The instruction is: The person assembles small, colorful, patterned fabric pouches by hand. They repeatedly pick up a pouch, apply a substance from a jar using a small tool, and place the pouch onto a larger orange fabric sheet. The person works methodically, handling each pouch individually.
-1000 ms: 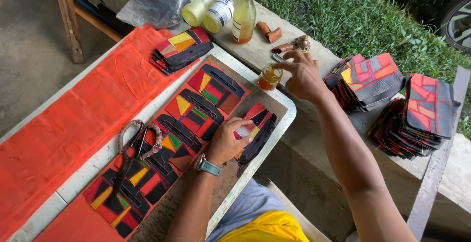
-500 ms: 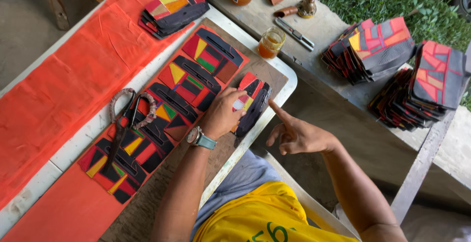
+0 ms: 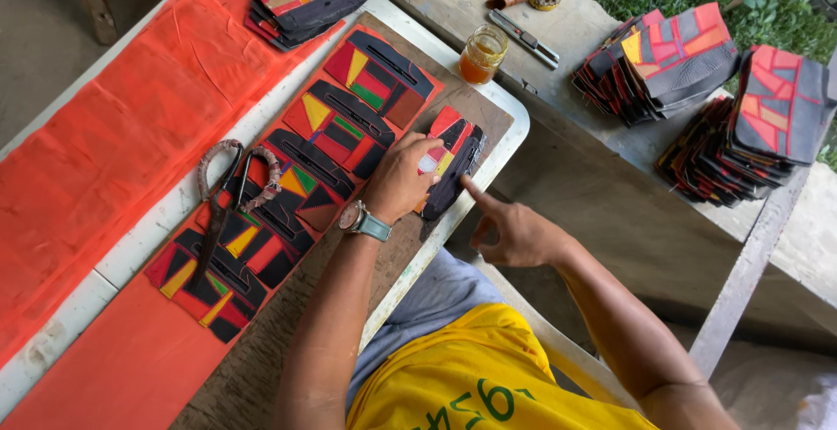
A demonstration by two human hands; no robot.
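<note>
On the wooden board (image 3: 261,369) at the table's near edge, we see the left hand (image 3: 403,177) lying palm down on a small patchwork piece (image 3: 453,155) of black, red and yellow. Its fingers are curled loosely over the piece, pressing it flat rather than gripping it, and a watch (image 3: 359,219) sits on the wrist. The left forearm runs up from the bottom of the view, slanting toward the piece.

Just beside the same piece, we find the right hand (image 3: 514,231) with its index finger stretched out, the tip touching or nearly touching the lower dark edge; we cannot tell which. The other fingers are folded into the palm, and the hand holds nothing. The right arm comes in from the lower right, bent at the elbow, hanging off the table's edge above the lap.

To the left of the held piece, we see a row of similar patchwork panels (image 3: 340,125) laid along the board, with scissors (image 3: 228,190) resting on them. An orange sheet (image 3: 105,151) covers the table's far left. On the concrete ledge (image 3: 602,133) beyond stand a small jar (image 3: 482,53) of amber liquid, a utility knife (image 3: 523,37) and two stacks of finished pieces (image 3: 697,90).
</note>
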